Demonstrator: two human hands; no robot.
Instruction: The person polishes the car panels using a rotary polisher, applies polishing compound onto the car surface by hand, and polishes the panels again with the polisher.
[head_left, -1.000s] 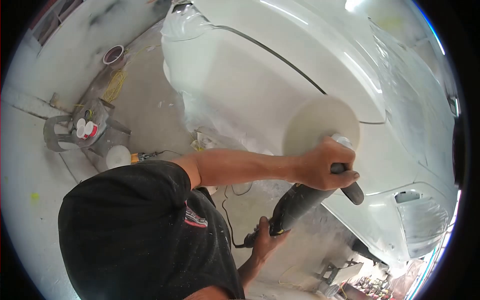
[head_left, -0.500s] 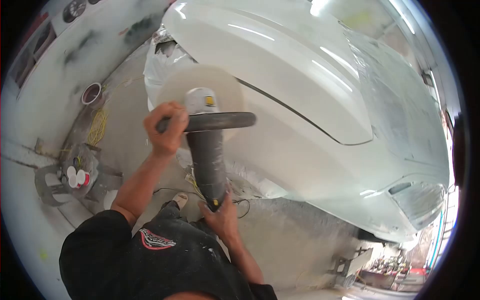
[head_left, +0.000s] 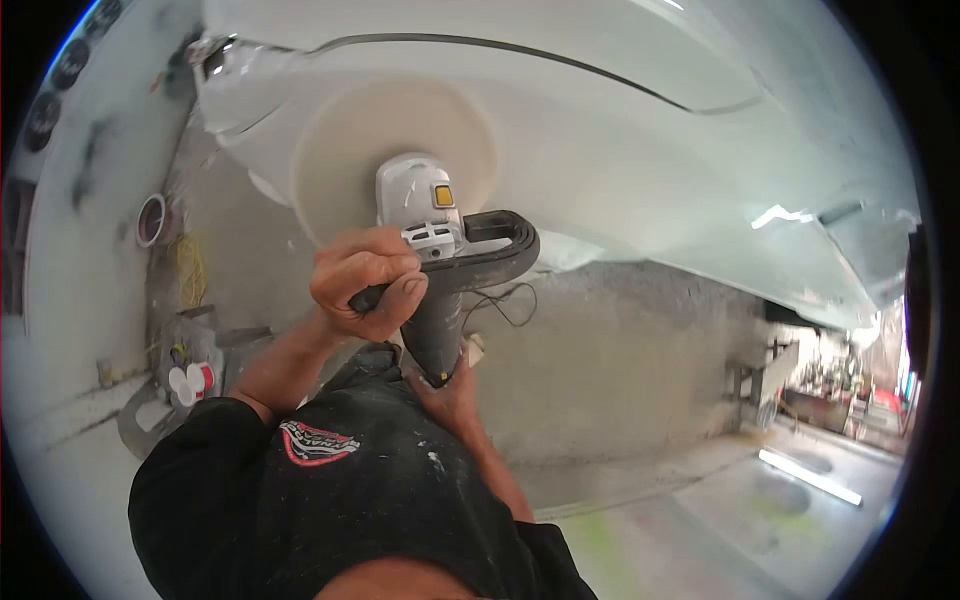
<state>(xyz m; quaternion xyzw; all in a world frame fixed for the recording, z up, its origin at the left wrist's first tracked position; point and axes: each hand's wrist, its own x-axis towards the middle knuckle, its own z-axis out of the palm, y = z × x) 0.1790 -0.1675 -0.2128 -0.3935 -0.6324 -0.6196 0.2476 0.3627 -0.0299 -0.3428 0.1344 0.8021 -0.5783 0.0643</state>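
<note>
A polisher with a white head, a dark body and a wide round pale buffing pad is held in front of me. My left hand is wrapped round the left side of its black loop handle. Lower down, my right hand grips the narrow rear end of the tool, most of its fingers hidden. The pad overlaps the white car's side panel; its edge looks blurred. From this angle I cannot tell whether pad and paint touch.
A dark cord loops over the concrete floor. To the left are a bucket, a coiled yellow cord and small white tubs. Clear plastic covers the car's left end. A cluttered bench stands far right.
The polisher's rear end and my right hand have come a little closer to my body. My view has shifted, so the car sits higher in it. Both hands keep their hold.
</note>
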